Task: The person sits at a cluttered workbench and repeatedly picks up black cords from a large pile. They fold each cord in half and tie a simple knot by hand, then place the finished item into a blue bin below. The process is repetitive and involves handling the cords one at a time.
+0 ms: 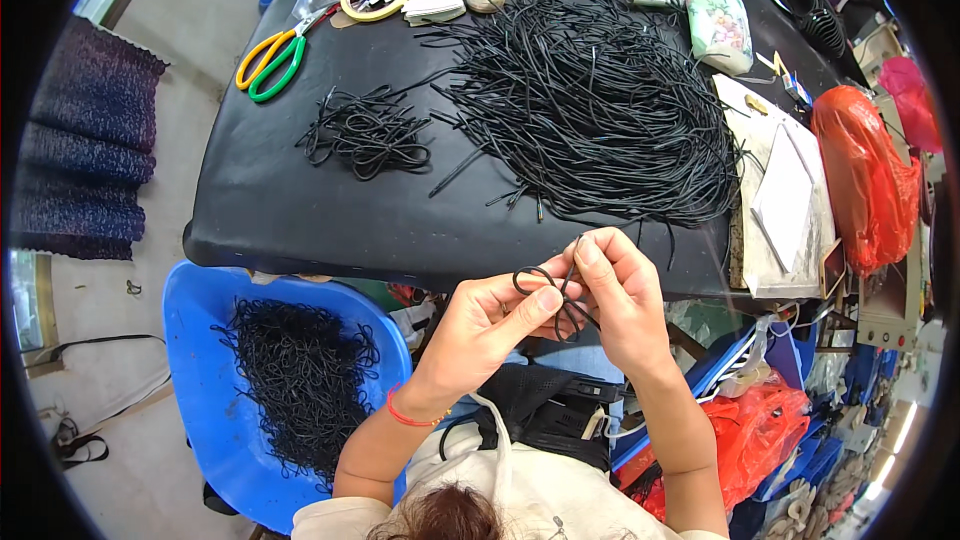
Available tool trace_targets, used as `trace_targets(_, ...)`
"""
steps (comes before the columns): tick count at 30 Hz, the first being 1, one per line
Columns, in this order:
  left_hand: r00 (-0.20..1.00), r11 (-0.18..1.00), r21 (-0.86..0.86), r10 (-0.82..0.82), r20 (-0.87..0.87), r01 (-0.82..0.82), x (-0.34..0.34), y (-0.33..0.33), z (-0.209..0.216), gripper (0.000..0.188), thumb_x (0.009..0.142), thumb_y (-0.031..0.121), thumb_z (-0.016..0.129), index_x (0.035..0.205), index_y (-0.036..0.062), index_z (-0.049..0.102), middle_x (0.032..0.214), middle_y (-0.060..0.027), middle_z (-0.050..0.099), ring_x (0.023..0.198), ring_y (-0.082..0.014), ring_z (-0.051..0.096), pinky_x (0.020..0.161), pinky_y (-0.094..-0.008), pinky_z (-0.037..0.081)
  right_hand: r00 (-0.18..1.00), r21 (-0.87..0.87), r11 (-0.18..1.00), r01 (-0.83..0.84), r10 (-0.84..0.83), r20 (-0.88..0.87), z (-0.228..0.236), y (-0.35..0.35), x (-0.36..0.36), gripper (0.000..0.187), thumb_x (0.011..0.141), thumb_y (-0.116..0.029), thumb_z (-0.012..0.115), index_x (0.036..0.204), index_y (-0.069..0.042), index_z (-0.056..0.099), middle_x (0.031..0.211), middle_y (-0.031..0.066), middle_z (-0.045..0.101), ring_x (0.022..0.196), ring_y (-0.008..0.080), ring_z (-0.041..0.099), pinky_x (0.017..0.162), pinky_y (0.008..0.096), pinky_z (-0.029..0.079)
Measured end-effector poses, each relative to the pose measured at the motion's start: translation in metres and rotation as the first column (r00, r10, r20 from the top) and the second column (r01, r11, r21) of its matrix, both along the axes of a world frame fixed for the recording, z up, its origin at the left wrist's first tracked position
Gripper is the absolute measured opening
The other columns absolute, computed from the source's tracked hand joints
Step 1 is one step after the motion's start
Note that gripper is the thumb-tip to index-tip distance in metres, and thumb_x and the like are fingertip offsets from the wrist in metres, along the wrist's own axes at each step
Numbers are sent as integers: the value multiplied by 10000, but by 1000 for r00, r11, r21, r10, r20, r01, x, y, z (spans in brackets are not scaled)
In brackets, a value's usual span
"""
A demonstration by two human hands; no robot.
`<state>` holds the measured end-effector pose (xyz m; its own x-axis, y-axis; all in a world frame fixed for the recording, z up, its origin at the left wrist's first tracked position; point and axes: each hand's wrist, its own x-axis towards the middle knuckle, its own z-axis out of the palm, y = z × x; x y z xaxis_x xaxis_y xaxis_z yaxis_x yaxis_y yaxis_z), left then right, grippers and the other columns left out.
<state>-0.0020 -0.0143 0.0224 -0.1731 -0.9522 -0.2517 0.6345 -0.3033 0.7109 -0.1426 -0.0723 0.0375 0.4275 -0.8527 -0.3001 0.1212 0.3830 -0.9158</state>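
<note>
Pretty packed workroom, with a black-covered tabletop (300, 215) carrying a huge pile of black cords (610, 130) and a smaller black bundle (368, 135) off to its left. Scissors (287, 55) with yellow and green handles lay up near the far left edge. Down left, a blue tub (187, 340) held a tangled heap of black cords (300, 380). The looped black cord (567, 292) was up between both hands, just off the near table edge: left hand (490, 325) fingers pinched on its loops, right hand (622, 295) fingers clamped on its upper end.
</note>
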Motion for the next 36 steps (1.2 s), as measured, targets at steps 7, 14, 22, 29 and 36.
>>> trace_targets(7,972,974,-24,224,-70,-226,-10,-2,-13,186,904,125,523,1027,7,598,1001,-31,606,858,-99,581,756,-254,494,985,-20,986,166,-165,47,-1,-3,2,265,949,-241,434,1052,-4,495,946,112,613,806,127,591,727,244,467)
trace_targets(14,969,969,30,247,-17,-247,-16,-4,-13,164,862,59,570,1001,-28,581,907,-109,633,793,-138,628,741,-268,536,983,-193,980,41,-74,-167,-2,9,-9,113,882,-80,547,922,24,559,862,43,603,778,65,546,681,204,446)
trace_targets(22,674,969,-212,239,699,-124,-18,-3,-6,127,854,68,561,900,-39,609,747,-89,662,650,-94,624,599,-236,514,827,-579,781,-235,-152,-541,-6,8,-8,128,877,-109,559,879,17,579,805,30,597,689,76,540,609,240,447)
trace_targets(29,969,997,-19,82,234,-80,-3,-5,-15,316,939,213,460,1071,-58,553,938,-133,632,838,-159,619,772,-290,509,991,-11,1000,-2,0,-136,-19,-1,-24,434,961,-373,358,976,-17,606,783,17,574,702,70,506,638,206,411)
trace_targets(36,953,997,13,68,295,-75,0,-5,-18,357,951,265,420,1066,-44,559,916,-129,632,839,-170,625,765,-289,511,997,41,999,22,-19,-70,-17,0,-20,446,958,-382,363,960,-12,612,791,24,584,710,76,525,629,212,420)
